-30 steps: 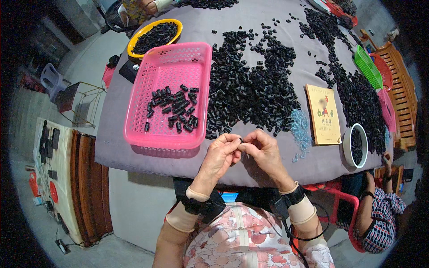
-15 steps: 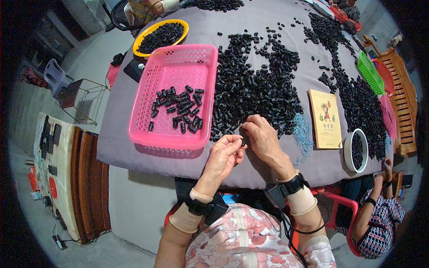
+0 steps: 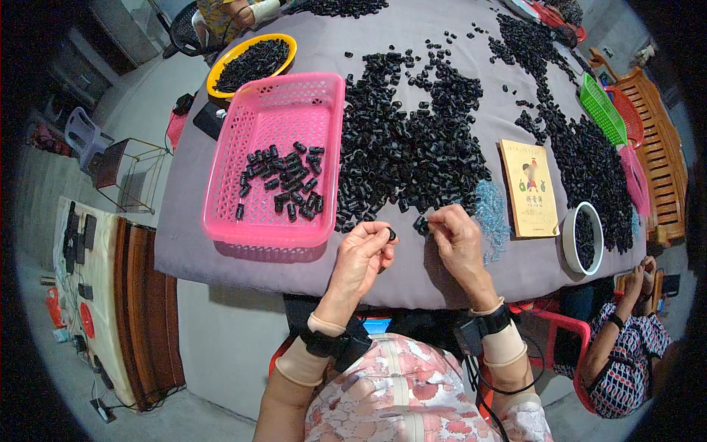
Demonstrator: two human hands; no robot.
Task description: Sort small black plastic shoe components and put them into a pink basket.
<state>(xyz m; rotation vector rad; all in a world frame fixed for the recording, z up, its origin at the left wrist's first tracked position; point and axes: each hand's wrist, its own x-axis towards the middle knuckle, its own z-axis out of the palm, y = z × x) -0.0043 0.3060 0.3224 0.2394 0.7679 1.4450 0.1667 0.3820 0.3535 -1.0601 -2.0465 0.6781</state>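
My left hand [image 3: 359, 258] is closed in a pinch, with a small black cylindrical plastic piece [image 3: 390, 234] between thumb and forefinger. To its right, my right hand [image 3: 460, 239] has its fingers drawn together on another black plastic piece [image 3: 421, 225] at the near edge of a large heap of black pieces [image 3: 412, 147]. A pink perforated basket [image 3: 274, 234] stands left of the heap, with a loose cluster of the same pieces [image 3: 291, 180] in it. What lies inside my right palm is hidden.
A yellow bowl [image 3: 215, 81] of smaller black parts is behind the basket. Right of the heap lie clear bluish bits [image 3: 490, 217], a yellow booklet [image 3: 532, 214] and a white bowl [image 3: 598, 254]. Another person's hands [image 3: 642, 274] are at the right, near a green basket [image 3: 600, 110].
My right hand has moved right, away from my left hand, and its fingertips now meet a black piece at the heap's edge. My left hand keeps its piece.
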